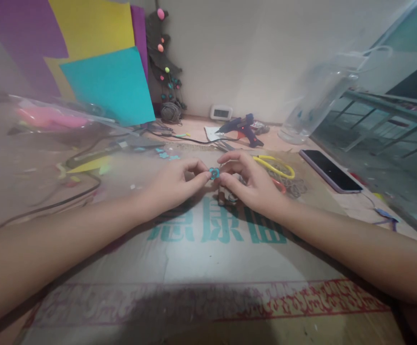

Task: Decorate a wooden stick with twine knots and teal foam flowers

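A small teal flower-shaped piece (214,173) with a darker centre is held up between both hands over the printed cardboard. My left hand (186,179) pinches its left edge between thumb and fingertips. From the other side, the thumb and index finger of my right hand (246,179) close on its right edge. Just below the right fingers stands a short brown cylinder (221,196), partly covered by the hand. Several loose teal pieces (163,155) lie on the cardboard beyond my left hand.
Scissors with yellow handles (276,166) and coiled cord lie right of my right hand. Behind are a dark glue gun (242,129) and a small white clock (221,112). A phone (330,171) and a clear jug (312,105) are at the right; teal paper (111,86) stands back left.
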Tool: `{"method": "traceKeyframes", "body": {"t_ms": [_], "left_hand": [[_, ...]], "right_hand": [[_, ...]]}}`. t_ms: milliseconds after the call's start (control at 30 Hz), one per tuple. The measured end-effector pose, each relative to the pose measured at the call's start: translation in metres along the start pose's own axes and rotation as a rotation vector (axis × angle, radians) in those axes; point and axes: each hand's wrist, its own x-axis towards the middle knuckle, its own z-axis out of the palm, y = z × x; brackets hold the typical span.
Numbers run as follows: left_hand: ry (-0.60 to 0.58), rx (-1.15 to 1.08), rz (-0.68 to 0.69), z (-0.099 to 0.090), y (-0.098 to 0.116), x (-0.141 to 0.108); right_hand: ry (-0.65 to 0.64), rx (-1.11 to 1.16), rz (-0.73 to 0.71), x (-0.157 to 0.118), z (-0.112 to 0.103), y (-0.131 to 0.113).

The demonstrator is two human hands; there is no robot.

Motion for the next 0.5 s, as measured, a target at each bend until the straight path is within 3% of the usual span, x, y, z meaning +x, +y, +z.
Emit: {"method": "traceKeyframes", "body": {"t_ms": [167, 500], "left_hand": [[0.032, 0.003, -0.018, 0.0, 0.0012, -0.0004], [0.015, 0.104, 0.067, 0.001, -0.0025, -0.0013]], "right_hand": [[-0.018, 0.008, 0.17, 0.0045, -0.0012, -0.0006], [-0.112, 0.222, 0.306, 0.0048, 0.0007, -0.0046]]}}
